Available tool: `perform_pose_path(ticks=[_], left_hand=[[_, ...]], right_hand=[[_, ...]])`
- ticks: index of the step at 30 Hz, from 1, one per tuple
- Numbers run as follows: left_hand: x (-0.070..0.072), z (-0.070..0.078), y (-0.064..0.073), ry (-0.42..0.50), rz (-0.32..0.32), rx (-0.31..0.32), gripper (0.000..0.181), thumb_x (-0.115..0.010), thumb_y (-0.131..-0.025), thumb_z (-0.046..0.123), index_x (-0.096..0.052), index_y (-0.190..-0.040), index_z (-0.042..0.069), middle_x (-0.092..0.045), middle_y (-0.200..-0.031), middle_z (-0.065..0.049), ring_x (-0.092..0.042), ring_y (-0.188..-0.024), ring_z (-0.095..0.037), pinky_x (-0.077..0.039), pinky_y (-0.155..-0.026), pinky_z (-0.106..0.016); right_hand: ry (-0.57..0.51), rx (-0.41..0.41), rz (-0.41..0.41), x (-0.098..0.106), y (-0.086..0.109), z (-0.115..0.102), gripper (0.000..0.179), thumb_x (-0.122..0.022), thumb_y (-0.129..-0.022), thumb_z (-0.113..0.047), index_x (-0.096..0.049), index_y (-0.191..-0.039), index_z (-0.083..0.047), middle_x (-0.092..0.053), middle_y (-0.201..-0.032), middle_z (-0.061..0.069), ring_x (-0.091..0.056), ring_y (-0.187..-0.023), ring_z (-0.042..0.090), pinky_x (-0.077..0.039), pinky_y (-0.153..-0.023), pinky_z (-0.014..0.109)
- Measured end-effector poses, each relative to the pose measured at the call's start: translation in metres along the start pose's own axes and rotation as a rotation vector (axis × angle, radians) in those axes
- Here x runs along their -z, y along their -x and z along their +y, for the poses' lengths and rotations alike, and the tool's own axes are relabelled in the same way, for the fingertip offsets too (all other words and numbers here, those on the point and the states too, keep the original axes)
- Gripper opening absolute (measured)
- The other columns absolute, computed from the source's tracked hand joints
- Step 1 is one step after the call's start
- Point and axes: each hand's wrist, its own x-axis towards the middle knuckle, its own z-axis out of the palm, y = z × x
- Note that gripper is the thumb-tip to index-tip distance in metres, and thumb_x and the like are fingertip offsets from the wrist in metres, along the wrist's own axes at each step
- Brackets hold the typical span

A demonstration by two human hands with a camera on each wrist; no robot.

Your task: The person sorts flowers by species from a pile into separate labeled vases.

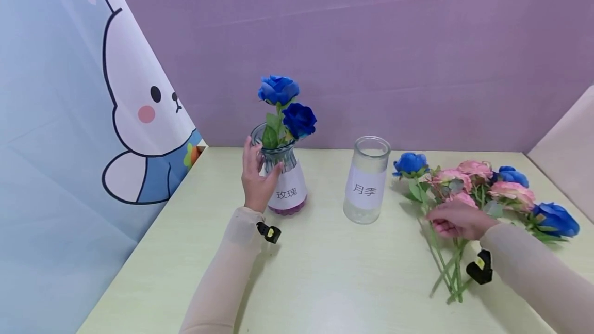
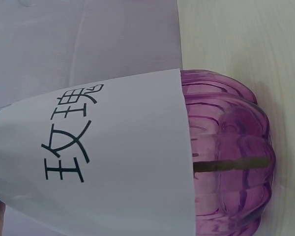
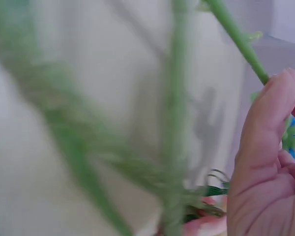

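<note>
While the right hand works above the flowers at the right end of the counter, a blue rose lies just beyond its fingers, its head toward the back edge. The rose's green stem runs from the head to the fingertips; its lower part merges with other stems.

Right fingers: closed, thumb against index, pinching that stem. Left hand: fingers extended upward beside the rim of a vase, thumb parted from them and in front of the neck. Firm contact there cannot be confirmed; the left wrist view catches only a sliver of skin.

The vase, purple at its base, stands left of centre on the counter, toward the back edge. It bears a white label with two black characters and contains two blue roses.

A clear jar, also labelled, stands upright between vase and right hand, apart from both, obstructing the straight line between them. Pink flowers and further blue roses lie overlapping toward the counter's right edge. Their crossed stems extend toward the front edge, partly hidden by the right hand.
</note>
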Motion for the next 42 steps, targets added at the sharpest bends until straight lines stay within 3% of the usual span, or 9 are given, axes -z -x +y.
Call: perform_pose_path(ticks=[6,13,19,23,27,36,42], left_hand=[[0.0,0.0,0.0,0.002,-0.006,0.003,0.05,-0.072,-0.083,0.001,-0.044,-0.124,0.001,-0.023,-0.153,-0.023,-0.051,-0.119,-0.045,-0.044,-0.101,-0.043],[0.001,0.001,0.001,0.004,-0.008,0.007,0.051,-0.072,-0.083,0.002,-0.043,-0.125,0.0,-0.022,-0.153,-0.022,-0.05,-0.12,-0.045,-0.044,-0.101,-0.044],[0.001,0.001,0.001,0.008,-0.007,0.01,0.051,-0.072,-0.084,0.002,-0.044,-0.125,0.001,-0.022,-0.154,-0.02,-0.05,-0.121,-0.044,-0.043,-0.102,-0.043],[0.002,0.001,0.0,0.021,0.0,0.011,0.05,-0.072,-0.084,0.003,-0.044,-0.125,0.0,-0.022,-0.154,-0.02,-0.049,-0.122,-0.044,-0.043,-0.102,-0.042],[0.003,0.0,-0.001,0.025,0.002,0.018,0.049,-0.072,-0.084,0.004,-0.044,-0.125,0.0,-0.022,-0.154,-0.021,-0.05,-0.121,-0.044,-0.043,-0.102,-0.043],[0.003,-0.001,0.0,0.041,0.007,0.034,0.05,-0.072,-0.084,0.003,-0.045,-0.125,0.001,-0.021,-0.154,-0.021,-0.048,-0.123,-0.044,-0.042,-0.102,-0.045],[0.0,-0.001,0.0,0.031,0.01,0.006,0.05,-0.073,-0.082,0.0,-0.045,-0.124,0.0,-0.023,-0.153,-0.022,-0.05,-0.12,-0.046,-0.044,-0.101,-0.044]], right_hand=[[-0.211,0.074,0.007,0.01,0.001,-0.006,0.02,-0.05,-0.098,-0.007,-0.068,-0.087,-0.008,-0.067,-0.073,0.0,-0.064,-0.063,0.006,-0.058,-0.065,0.022],[-0.423,0.178,0.033,-0.002,-0.001,0.012,0.031,-0.042,-0.098,-0.001,-0.068,-0.084,-0.009,-0.069,-0.076,0.001,-0.067,-0.068,0.008,-0.058,-0.068,0.021],[-0.569,0.247,-0.07,-0.018,-0.002,0.028,0.035,-0.035,-0.099,0.0,-0.068,-0.09,-0.008,-0.071,-0.085,0.004,-0.07,-0.081,0.012,-0.057,-0.076,0.022],[-0.588,0.315,-0.153,-0.03,-0.004,0.028,0.031,-0.036,-0.101,0.0,-0.065,-0.095,-0.008,-0.071,-0.092,0.005,-0.069,-0.088,0.012,-0.055,-0.081,0.023],[-0.606,0.343,-0.181,-0.044,-0.005,0.021,0.026,-0.04,-0.101,0.0,-0.065,-0.097,-0.006,-0.07,-0.095,0.006,-0.068,-0.092,0.014,-0.053,-0.086,0.026],[-0.634,0.399,-0.127,-0.089,-0.013,0.01,0.022,-0.043,-0.099,0.001,-0.062,-0.09,-0.008,-0.071,-0.092,0.004,-0.068,-0.089,0.012,-0.054,-0.086,0.025],[-0.736,0.37,0.04,-0.127,-0.017,0.001,0.024,-0.038,-0.099,0.0,-0.058,-0.089,-0.008,-0.069,-0.087,0.001,-0.067,-0.086,0.01,-0.053,-0.085,0.022]])
